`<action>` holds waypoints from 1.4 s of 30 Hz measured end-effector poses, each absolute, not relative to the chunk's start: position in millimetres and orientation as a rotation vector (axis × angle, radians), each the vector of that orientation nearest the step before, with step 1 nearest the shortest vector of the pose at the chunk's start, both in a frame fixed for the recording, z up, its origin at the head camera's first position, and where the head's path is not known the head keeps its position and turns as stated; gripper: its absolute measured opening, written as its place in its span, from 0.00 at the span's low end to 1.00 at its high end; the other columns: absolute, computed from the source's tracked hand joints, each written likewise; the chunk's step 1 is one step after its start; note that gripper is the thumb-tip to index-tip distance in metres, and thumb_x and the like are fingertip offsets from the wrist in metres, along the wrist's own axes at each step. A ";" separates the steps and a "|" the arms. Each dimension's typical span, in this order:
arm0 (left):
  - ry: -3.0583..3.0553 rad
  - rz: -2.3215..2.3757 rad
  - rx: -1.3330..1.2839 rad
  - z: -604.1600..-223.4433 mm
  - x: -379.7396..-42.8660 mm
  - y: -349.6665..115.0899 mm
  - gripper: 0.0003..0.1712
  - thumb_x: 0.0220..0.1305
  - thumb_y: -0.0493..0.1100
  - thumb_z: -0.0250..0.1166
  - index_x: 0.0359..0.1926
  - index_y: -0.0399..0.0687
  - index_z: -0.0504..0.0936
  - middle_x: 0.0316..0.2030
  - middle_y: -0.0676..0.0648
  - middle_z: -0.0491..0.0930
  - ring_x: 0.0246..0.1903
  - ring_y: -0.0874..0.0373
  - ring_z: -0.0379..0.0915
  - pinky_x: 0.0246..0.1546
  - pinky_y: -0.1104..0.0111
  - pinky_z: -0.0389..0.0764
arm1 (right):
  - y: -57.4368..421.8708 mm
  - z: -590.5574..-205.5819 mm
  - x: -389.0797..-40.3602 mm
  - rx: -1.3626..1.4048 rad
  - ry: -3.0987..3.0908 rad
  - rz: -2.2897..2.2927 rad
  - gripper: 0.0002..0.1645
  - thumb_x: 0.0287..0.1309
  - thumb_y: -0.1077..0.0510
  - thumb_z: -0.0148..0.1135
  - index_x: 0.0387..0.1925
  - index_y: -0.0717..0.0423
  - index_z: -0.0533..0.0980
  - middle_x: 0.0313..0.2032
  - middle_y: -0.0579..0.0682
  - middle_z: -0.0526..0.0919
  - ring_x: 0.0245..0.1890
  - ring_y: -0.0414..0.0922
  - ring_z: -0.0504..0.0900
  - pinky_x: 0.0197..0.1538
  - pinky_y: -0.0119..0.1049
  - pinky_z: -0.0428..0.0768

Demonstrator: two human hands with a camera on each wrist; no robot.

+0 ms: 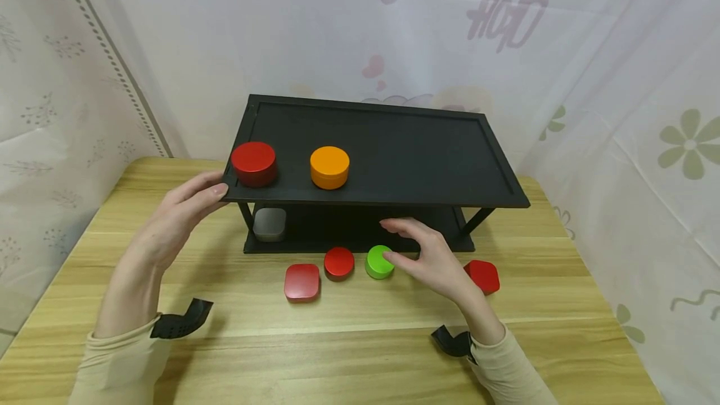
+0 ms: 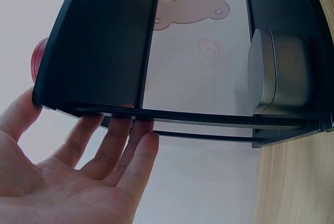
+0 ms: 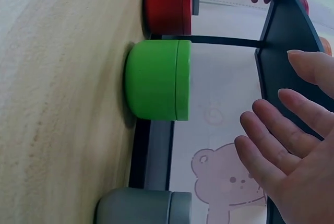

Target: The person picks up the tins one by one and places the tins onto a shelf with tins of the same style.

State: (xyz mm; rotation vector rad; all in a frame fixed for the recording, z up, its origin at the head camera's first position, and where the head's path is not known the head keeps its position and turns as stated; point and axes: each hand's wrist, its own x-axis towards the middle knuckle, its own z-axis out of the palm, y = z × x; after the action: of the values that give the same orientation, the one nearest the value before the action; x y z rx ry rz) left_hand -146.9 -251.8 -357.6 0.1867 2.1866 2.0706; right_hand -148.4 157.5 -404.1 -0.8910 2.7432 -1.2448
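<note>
Printed cloth (image 1: 315,36), hung beyond both hands. Worktop (image 1: 253,355), pale wood grain, beneath both hands. Black rack (image 1: 416,155), two tiers, beyond and between the hands. Left hand (image 1: 180,217): holding the rack's left end, thumb at the upper board's edge, fingers beneath at the side bar. Right hand (image 1: 430,261): fingers parted and slightly bent, holding nothing. Tins, larger-looking first: round red tin (image 1: 254,164), upper tier, just right of the left hand; orange tin (image 1: 329,167), same tier, farther right of it; rounded-square red tin (image 1: 302,282), on the worktop between the hands; silver tin (image 1: 270,225), lower tier, right of and below the left hand; far-right red tin (image 1: 485,277), beside the right wrist; grey tin (image 3: 141,208), part seen, in the right wrist view only; green tin (image 1: 378,264), upright on the worktop before the rack, near the right thumb but apparently clear of it; small red tin (image 1: 339,263), just left of the green one. Step in hand, as judged: right hand reaching for the green tin, left steadying the rack. A grasp would call for lowering the right hand and closing thumb and fingers about the tin's sides.
</note>
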 end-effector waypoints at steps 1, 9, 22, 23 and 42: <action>2.186 2.072 0.186 -357.7 -146.7 -251.9 0.22 0.70 0.46 0.52 0.62 0.46 0.69 0.56 0.56 0.71 0.52 0.71 0.74 0.55 0.81 0.63 | 157.4 -405.0 -148.7 -0.894 2.743 -1.237 0.29 0.55 0.46 0.65 0.59 0.35 0.70 0.56 0.36 0.76 0.56 0.40 0.76 0.59 0.42 0.76; 2.171 2.094 0.193 -358.8 -146.4 -252.0 0.21 0.70 0.45 0.52 0.61 0.45 0.70 0.56 0.56 0.71 0.53 0.70 0.73 0.56 0.80 0.63 | 157.2 -411.1 -150.4 -0.856 2.748 -1.195 0.30 0.54 0.46 0.66 0.59 0.33 0.70 0.56 0.36 0.76 0.56 0.37 0.75 0.58 0.39 0.76; 2.193 2.072 0.209 -358.2 -146.3 -252.2 0.22 0.70 0.45 0.51 0.62 0.45 0.69 0.56 0.56 0.71 0.52 0.71 0.74 0.55 0.81 0.64 | 155.9 -418.4 -151.9 -0.826 2.736 -1.077 0.32 0.53 0.45 0.66 0.60 0.35 0.68 0.59 0.41 0.75 0.58 0.37 0.73 0.59 0.40 0.76; 2.195 2.072 0.210 -358.0 -146.4 -252.1 0.22 0.70 0.45 0.51 0.62 0.45 0.69 0.56 0.56 0.71 0.52 0.71 0.74 0.55 0.81 0.64 | 155.6 -418.6 -151.6 -0.825 2.744 -1.058 0.32 0.53 0.45 0.67 0.60 0.35 0.68 0.59 0.42 0.75 0.58 0.37 0.73 0.59 0.39 0.76; 2.175 2.094 0.227 -358.0 -147.3 -252.0 0.22 0.70 0.44 0.51 0.62 0.45 0.69 0.56 0.55 0.71 0.52 0.70 0.74 0.55 0.81 0.64 | 151.4 -424.8 -150.1 -0.796 2.762 -0.906 0.35 0.49 0.47 0.69 0.60 0.44 0.71 0.58 0.41 0.75 0.57 0.43 0.75 0.54 0.40 0.79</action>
State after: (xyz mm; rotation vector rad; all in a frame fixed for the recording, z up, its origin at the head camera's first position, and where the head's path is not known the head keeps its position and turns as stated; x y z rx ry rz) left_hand -147.3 -252.0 -358.0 0.2274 2.1751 2.0944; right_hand -150.1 151.4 -424.8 -0.7958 2.7624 -0.9056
